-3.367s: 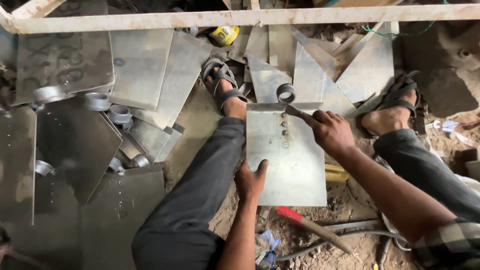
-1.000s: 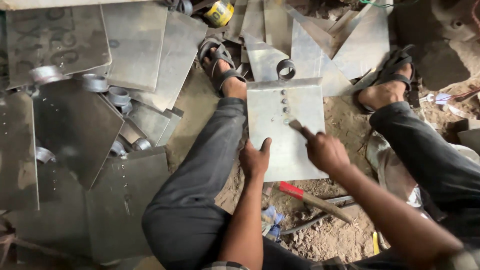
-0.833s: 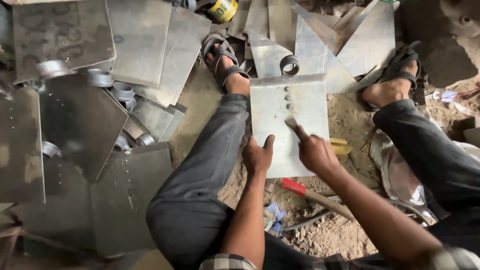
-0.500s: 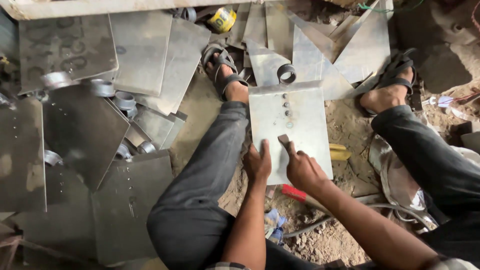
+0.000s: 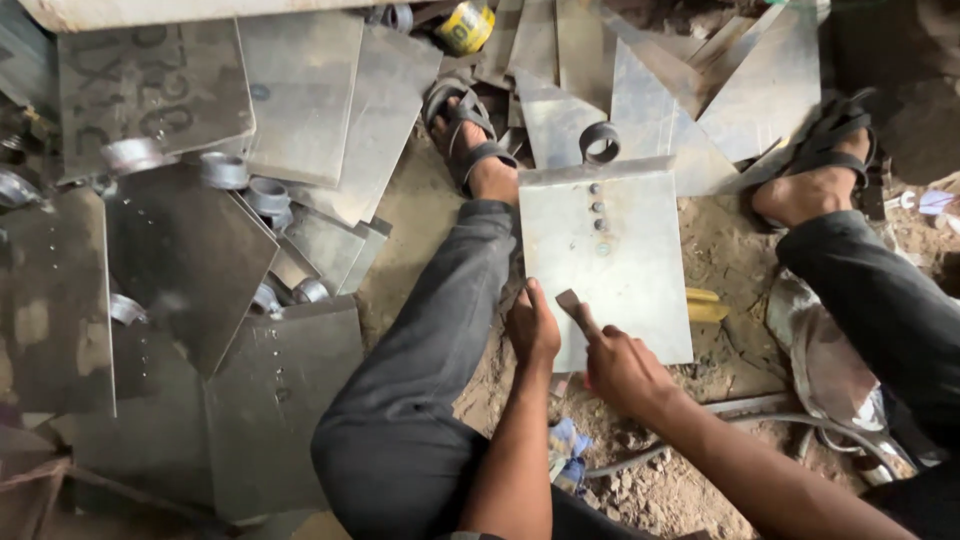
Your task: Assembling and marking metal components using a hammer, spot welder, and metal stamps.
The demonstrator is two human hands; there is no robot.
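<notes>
A rectangular metal plate (image 5: pixel 610 265) lies on the dirt floor between my legs, with a short ring-shaped tube (image 5: pixel 599 143) at its far edge and a row of small weld dots down its middle. My left hand (image 5: pixel 532 328) rests flat on the plate's near left corner. My right hand (image 5: pixel 620 370) is closed around a small tool, likely a hammer (image 5: pixel 572 305), whose head sits just over the plate's near edge beside my left hand.
Many similar metal plates (image 5: pixel 180 250) with tube pieces are stacked to the left and behind. My sandalled feet (image 5: pixel 470 140) (image 5: pixel 815 175) flank the plate. A yellow object (image 5: pixel 705 305) lies right of the plate, a yellow tin (image 5: pixel 465 25) at the back, cables (image 5: pixel 720 440) near my right knee.
My right hand has drawn the tool back from the plate's middle toward its near edge, ending beside my left hand. The left hand has stayed on the near corner.
</notes>
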